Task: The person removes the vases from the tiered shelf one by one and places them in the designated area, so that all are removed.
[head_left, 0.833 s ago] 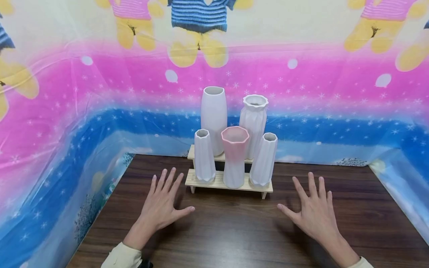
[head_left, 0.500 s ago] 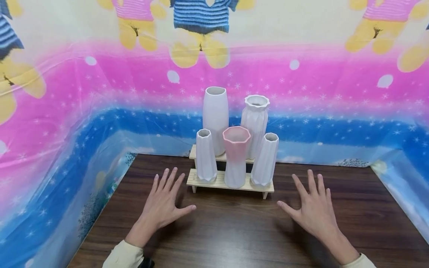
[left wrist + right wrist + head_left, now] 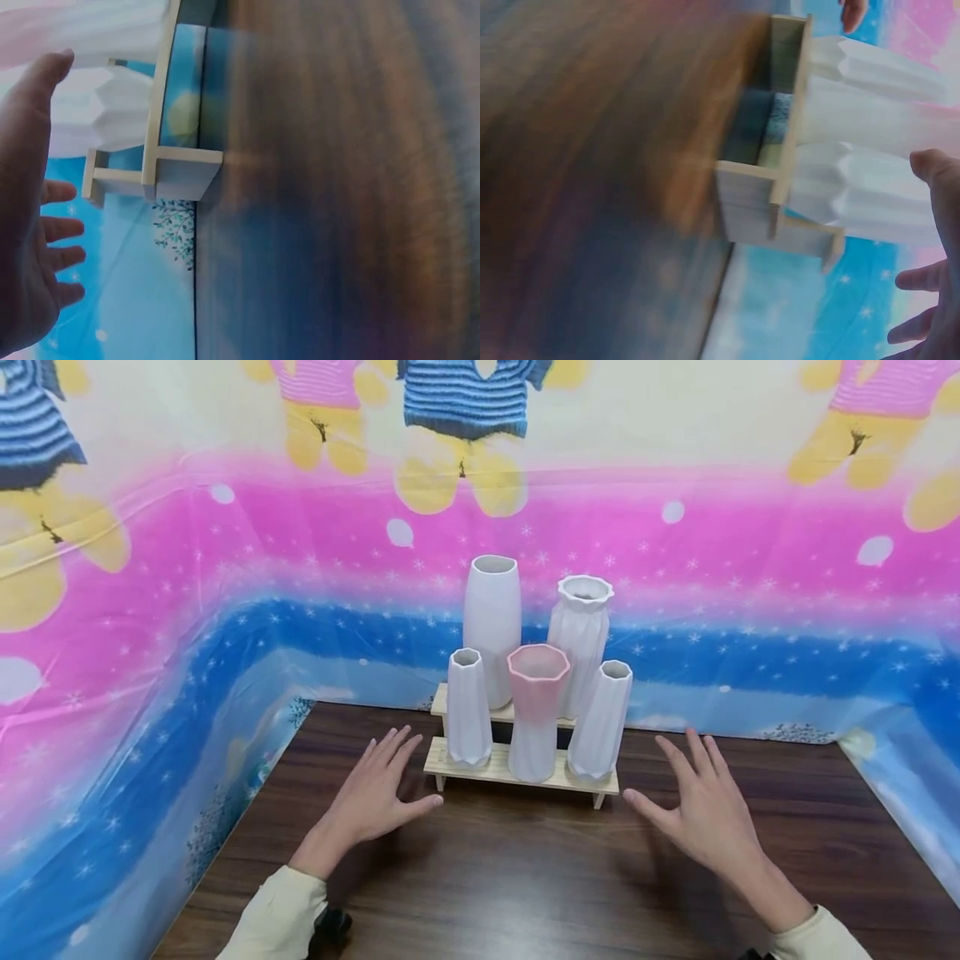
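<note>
A two-tier wooden stand (image 3: 495,770) bears several vases. On its lower step a pink-and-white vase (image 3: 537,718) stands between a slim white vase at the left (image 3: 468,710) and another slim white vase at the right (image 3: 600,722). Behind them rise a tall smooth white vase (image 3: 492,618) and a white vase with a scalloped rim (image 3: 581,627). My left hand (image 3: 375,797) is held left of the stand, fingers spread and holding nothing. To the stand's right, my right hand (image 3: 708,814) is likewise spread and holds nothing. Both thumbs point inward, apart from the vases.
The stand rests on a dark wooden table (image 3: 495,877). A printed cloth (image 3: 360,568) in pink, blue and cream hangs behind the table and along its sides. Dark bands show at the cuffs of the pale sleeves (image 3: 281,910).
Both hands have moved slightly forward and turned more edge-on, with palms facing inward. The whole scene has shifted a little right in the head view. The vases stay in place on the stand.
</note>
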### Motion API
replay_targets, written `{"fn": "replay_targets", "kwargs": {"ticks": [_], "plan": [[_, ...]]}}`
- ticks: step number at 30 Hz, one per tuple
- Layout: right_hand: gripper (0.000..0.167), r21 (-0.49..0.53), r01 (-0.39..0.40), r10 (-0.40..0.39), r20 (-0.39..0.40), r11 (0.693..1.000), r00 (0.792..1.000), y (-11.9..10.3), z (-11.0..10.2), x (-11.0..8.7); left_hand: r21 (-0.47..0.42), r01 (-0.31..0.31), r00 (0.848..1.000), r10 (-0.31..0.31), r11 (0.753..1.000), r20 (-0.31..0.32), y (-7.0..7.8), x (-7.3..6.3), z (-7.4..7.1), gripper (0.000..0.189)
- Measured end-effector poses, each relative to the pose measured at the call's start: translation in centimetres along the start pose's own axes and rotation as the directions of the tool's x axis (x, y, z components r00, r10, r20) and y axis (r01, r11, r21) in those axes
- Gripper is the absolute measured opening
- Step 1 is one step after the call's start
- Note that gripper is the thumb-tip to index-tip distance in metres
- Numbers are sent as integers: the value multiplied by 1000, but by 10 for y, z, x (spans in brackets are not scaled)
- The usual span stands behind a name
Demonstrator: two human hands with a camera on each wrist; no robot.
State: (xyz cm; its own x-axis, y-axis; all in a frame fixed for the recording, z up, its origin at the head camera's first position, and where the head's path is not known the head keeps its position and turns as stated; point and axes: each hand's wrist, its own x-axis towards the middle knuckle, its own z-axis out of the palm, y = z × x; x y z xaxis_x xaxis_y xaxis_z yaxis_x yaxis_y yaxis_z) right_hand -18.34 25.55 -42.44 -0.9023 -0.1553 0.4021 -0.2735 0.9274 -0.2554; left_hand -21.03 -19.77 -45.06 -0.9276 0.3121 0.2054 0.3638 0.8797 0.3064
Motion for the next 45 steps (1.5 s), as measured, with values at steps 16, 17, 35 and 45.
{"fn": "replay_targets", "kwargs": {"ticks": [16, 17, 35, 45], "plan": [[89, 307, -34, 20, 50, 951, 999, -31, -33, 55, -346, 94, 988, -46, 934, 145, -24, 43, 8, 111], [89, 328, -28, 16, 41, 944, 999, -32, -33, 58, -362, 99, 988, -48, 927, 147, -25, 46, 9, 110], [89, 537, -109, 94, 56, 836, 994, -54, -10, 81, -402, 81, 981, -2, 912, 194, -27, 64, 26, 92], [73, 532, -82, 120, -37, 843, 992, -56, -3, 77, -415, 97, 983, -20, 905, 184, -29, 62, 31, 82]]}}
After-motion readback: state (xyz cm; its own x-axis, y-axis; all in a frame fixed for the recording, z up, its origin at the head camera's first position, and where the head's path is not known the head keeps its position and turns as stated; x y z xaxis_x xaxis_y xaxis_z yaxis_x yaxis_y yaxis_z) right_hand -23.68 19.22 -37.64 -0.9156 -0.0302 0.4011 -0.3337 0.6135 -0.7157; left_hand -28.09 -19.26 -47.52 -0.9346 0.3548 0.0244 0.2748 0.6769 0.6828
